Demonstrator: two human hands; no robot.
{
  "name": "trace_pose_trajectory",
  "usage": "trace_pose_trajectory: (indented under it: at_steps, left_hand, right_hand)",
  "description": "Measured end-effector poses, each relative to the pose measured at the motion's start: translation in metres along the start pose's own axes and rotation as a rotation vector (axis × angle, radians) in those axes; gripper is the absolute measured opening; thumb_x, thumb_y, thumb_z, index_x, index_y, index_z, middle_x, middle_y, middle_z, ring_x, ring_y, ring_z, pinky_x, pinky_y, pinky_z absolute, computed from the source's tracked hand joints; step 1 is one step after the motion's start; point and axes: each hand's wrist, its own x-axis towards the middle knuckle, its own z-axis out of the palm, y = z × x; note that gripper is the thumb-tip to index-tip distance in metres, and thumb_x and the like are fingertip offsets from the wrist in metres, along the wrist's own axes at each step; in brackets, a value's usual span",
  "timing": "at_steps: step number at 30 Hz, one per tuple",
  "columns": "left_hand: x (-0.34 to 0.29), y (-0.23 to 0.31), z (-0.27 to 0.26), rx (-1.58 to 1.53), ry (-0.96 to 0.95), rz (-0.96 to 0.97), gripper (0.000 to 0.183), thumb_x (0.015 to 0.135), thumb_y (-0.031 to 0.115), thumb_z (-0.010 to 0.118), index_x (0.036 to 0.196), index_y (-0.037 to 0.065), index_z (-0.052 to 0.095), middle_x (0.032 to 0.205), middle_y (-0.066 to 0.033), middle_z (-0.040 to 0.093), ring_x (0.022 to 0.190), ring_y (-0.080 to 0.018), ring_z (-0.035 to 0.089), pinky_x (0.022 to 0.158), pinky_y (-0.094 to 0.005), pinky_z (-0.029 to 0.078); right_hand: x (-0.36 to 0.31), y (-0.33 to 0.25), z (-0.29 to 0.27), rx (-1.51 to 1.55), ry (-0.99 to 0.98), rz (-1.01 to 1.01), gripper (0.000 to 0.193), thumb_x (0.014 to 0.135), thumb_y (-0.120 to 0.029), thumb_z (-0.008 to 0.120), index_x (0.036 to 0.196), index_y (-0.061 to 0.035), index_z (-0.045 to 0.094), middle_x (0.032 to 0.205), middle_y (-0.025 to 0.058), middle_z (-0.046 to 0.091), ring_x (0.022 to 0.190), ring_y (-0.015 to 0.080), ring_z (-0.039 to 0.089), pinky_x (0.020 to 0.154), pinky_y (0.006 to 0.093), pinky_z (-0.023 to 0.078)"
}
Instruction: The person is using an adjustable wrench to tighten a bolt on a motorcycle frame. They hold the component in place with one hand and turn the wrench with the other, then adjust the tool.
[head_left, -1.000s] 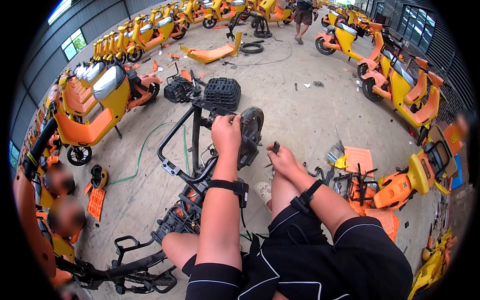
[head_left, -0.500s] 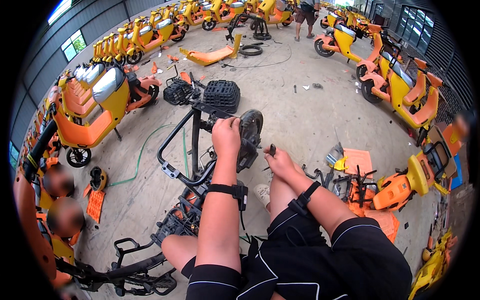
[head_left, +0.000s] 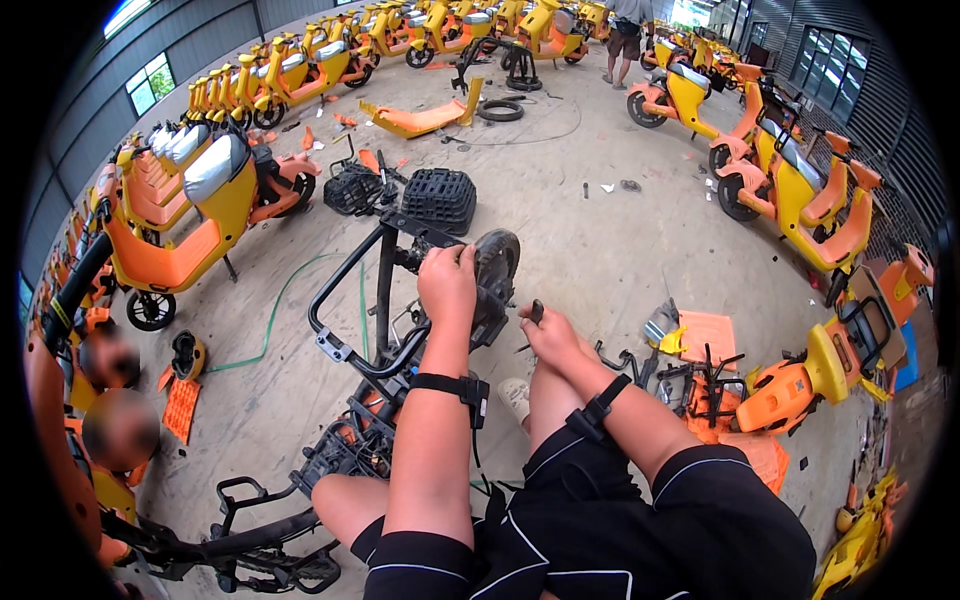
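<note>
Concrete floor (head_left: pixel 540 190): black frame (head_left: pixel 385 285), probably heavy, stiff; best gripped by its tube (head_left: pixel 346 268). My left hand (head_left: pixel 446 287) curled, hold unclear; right hand (head_left: pixel 555 335) closed round dark tool (head_left: pixel 537 311).

Around you extends a large, hall-like scooter workshop, identified by its ribbed metal wall (head_left: pixel 75 140), paned windows (head_left: pixel 150 84) and bare concrete floor (head_left: pixel 560 215). Yellow-and-orange scooters (head_left: pixel 213 192) stand in rows to your left and right; before you, a stripped black scooter frame (head_left: pixel 386 285), black baskets (head_left: pixel 440 200), a loose tire (head_left: pixel 500 117) and a detached orange panel (head_left: pixel 412 121) indicate vehicles in pieces.
</note>
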Motion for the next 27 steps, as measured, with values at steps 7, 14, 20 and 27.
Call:
trace_pose_trajectory:
  at_steps: [7, 14, 20, 27]
  left_hand:
    - [0.0044, -0.0025, -0.0017, -0.060, -0.108, -0.061, 0.022, 0.091, 0.027, 0.073, 0.095, 0.005, 0.078, 0.089, -0.0144, 0.068, 0.090, -0.0356, 0.064, 0.083, -0.0447, 0.051]
    - [0.0042, -0.0074, -0.0020, -0.038, -0.096, 0.100, 0.022, 0.093, 0.024, 0.071, 0.097, 0.004, 0.078, 0.088, -0.0141, 0.068, 0.090, -0.0356, 0.062, 0.086, -0.0449, 0.049]
    - [0.0026, -0.0050, -0.0020, -0.029, -0.037, 0.091, 0.021, 0.092, 0.024, 0.072, 0.092, 0.005, 0.078, 0.088, -0.0130, 0.070, 0.089, -0.0340, 0.064, 0.084, -0.0432, 0.050]
    - [0.0001, -0.0001, 0.0000, 0.053, 0.006, 0.073, 0.022, 0.091, 0.026, 0.073, 0.089, 0.004, 0.078, 0.086, -0.0126, 0.070, 0.088, -0.0335, 0.065, 0.084, -0.0427, 0.051]
  right_hand:
    - [-0.0002, -0.0052, -0.0047, 0.000, 0.008, 0.017, 0.021, 0.090, -0.016, 0.065, 0.108, -0.0062, 0.070, 0.102, 0.0188, 0.074, 0.097, 0.0369, 0.071, 0.085, 0.0440, 0.055]
    - [0.0004, -0.0013, -0.0064, -0.002, -0.018, 0.056, 0.023, 0.090, -0.017, 0.065, 0.109, -0.0066, 0.071, 0.103, 0.0186, 0.074, 0.099, 0.0369, 0.071, 0.086, 0.0438, 0.055]
    - [0.0012, -0.0006, -0.0047, 0.009, -0.015, 0.050, 0.023, 0.090, -0.016, 0.065, 0.110, -0.0058, 0.071, 0.103, 0.0187, 0.074, 0.099, 0.0370, 0.071, 0.087, 0.0434, 0.055]
    - [0.0009, -0.0015, -0.0043, 0.041, 0.010, 0.046, 0.022, 0.089, -0.015, 0.065, 0.108, -0.0053, 0.072, 0.104, 0.0189, 0.074, 0.100, 0.0369, 0.071, 0.087, 0.0436, 0.055]
